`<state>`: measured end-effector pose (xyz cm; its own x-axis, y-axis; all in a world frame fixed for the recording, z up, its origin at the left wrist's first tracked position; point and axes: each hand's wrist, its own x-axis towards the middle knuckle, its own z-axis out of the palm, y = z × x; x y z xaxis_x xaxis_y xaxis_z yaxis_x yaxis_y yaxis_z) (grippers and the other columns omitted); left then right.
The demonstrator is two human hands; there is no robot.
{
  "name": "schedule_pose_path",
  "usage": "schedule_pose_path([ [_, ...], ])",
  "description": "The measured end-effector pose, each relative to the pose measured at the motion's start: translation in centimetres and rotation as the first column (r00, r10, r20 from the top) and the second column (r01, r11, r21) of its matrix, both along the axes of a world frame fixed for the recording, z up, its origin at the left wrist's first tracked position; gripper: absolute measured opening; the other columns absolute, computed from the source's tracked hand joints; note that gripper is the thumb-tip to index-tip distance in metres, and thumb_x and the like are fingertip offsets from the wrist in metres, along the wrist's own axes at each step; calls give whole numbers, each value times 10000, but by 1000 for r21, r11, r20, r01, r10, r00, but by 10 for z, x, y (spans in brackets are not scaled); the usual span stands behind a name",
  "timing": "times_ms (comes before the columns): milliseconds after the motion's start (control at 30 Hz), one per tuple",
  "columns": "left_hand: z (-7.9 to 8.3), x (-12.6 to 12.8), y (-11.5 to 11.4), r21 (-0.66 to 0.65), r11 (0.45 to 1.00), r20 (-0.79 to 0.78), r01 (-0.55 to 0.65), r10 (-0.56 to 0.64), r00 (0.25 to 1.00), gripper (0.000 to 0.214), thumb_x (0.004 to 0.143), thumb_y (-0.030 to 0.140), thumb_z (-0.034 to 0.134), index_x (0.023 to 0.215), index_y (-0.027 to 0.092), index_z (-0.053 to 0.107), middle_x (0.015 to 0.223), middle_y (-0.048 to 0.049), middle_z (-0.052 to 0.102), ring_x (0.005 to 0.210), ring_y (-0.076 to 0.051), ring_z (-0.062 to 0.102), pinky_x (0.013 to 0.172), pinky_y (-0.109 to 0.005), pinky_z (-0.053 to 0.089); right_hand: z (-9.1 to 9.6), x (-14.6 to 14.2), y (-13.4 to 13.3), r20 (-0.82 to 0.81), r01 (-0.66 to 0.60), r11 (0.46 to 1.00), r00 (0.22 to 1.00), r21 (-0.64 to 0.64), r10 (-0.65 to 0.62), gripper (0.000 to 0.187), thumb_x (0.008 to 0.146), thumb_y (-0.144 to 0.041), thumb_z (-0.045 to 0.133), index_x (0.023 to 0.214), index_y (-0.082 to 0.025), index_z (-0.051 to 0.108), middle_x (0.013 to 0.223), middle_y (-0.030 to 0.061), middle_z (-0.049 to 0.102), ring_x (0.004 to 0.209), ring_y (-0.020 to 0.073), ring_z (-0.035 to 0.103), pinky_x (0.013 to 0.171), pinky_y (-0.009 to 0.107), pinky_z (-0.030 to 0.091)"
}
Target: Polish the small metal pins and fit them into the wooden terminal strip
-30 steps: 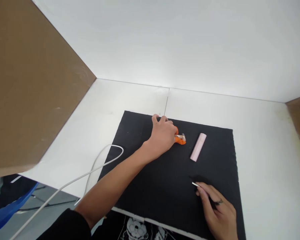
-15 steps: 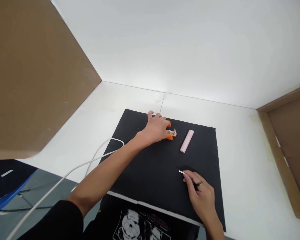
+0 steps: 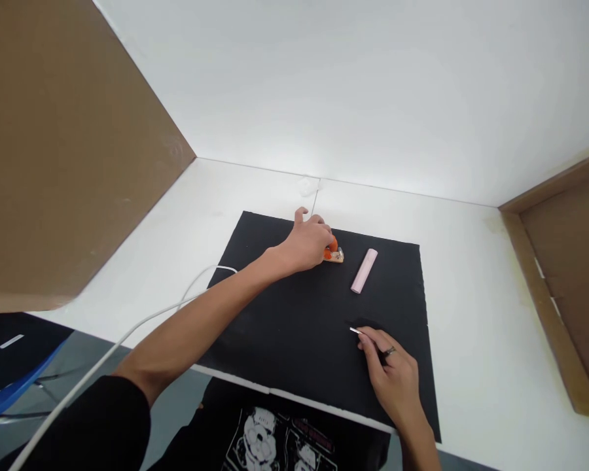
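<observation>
My left hand (image 3: 307,243) reaches to the far part of the black mat (image 3: 289,327). Its thumb and fingers close on a small orange and tan object (image 3: 334,256) with a shiny end; the fingers partly cover it, and its exact kind is unclear. Nearer me, my right hand (image 3: 395,373) pinches a thin, whitish stick-like piece (image 3: 355,330) whose tip points to the left. Most of that piece is hidden in the fingers. A slim pink bar-shaped case (image 3: 364,271) lies slanted on the mat, between the two hands and apart from both.
A white cable (image 3: 152,318) runs beside and behind my left forearm. The mat lies on a white table (image 3: 476,314) backed by a white wall (image 3: 348,85). Brown board stands at left (image 3: 78,144), and a cardboard frame (image 3: 544,294) at right.
The orange and tan object has turned in my left hand, its lower orange part now tucked up. My right hand keeps its pinch on the thin piece. The view has shifted slightly.
</observation>
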<state>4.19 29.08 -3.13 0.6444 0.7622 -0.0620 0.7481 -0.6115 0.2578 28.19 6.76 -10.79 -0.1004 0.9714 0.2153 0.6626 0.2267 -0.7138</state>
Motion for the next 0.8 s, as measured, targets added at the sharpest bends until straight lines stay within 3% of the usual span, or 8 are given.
schedule_pose_path([
  [100, 3, -1, 6, -27, 998, 14, 49, -49, 999, 79, 1011, 223, 754, 1058, 206, 815, 1215, -71, 804, 1318, -311, 654, 1257, -642, 370, 0, 0, 0, 4, 1, 1000, 1000, -1, -1, 232, 1110, -383, 658, 1217, -186, 718, 1030, 21, 749, 854, 142, 732, 797, 326, 656],
  [200, 6, 0, 9, -53, 997, 36, 63, -61, 997, 298, 910, 26, 672, 885, 262, 852, 1113, -42, 854, 1289, -308, 624, 1256, -660, 209, 0, 0, 0, 5, 4, 1000, 1000, 6, -4, 224, 1113, -376, 652, 1214, -187, 720, 1028, 20, 750, 852, 141, 732, 799, 325, 657],
  [300, 7, 1, 10, -79, 995, 62, 61, -56, 996, 370, 874, -10, 632, 881, 272, 871, 1149, -42, 862, 1282, -306, 602, 1229, -641, 179, 0, 0, 0, 0, 1, 1000, 1000, 11, -1, 221, 1118, -377, 643, 1213, -193, 721, 1025, 20, 749, 843, 136, 729, 793, 318, 656],
  [467, 11, -1, 5, -105, 994, 92, 4, 5, 996, 331, 935, 67, 610, 977, 268, 869, 1160, -58, 851, 1316, -310, 572, 1228, -618, 147, 2, 0, 1, -2, -10, 1000, 1000, 18, 10, 209, 1118, -365, 643, 1212, -195, 722, 1026, 20, 750, 847, 136, 729, 793, 315, 656],
  [633, 24, -15, 1, -140, 982, 96, -123, 137, 986, 344, 1037, 167, 507, 1124, 242, 832, 1249, -78, 828, 1313, -316, 599, 1218, -616, 166, 2, 0, 1, -3, -12, 1000, 1000, 15, 12, 211, 1115, -368, 648, 1212, -195, 720, 1035, 22, 750, 850, 136, 728, 792, 316, 655],
  [800, 33, -35, -5, -192, 955, 52, -227, 241, 969, 350, 1064, 444, 606, 1244, 204, 787, 1315, -121, 806, 1324, -361, 607, 1227, -611, 169, 0, 1, 0, -11, -11, 1000, 1000, 18, 11, 224, 1110, -383, 657, 1215, -196, 718, 1048, 25, 748, 857, 139, 726, 799, 321, 656],
])
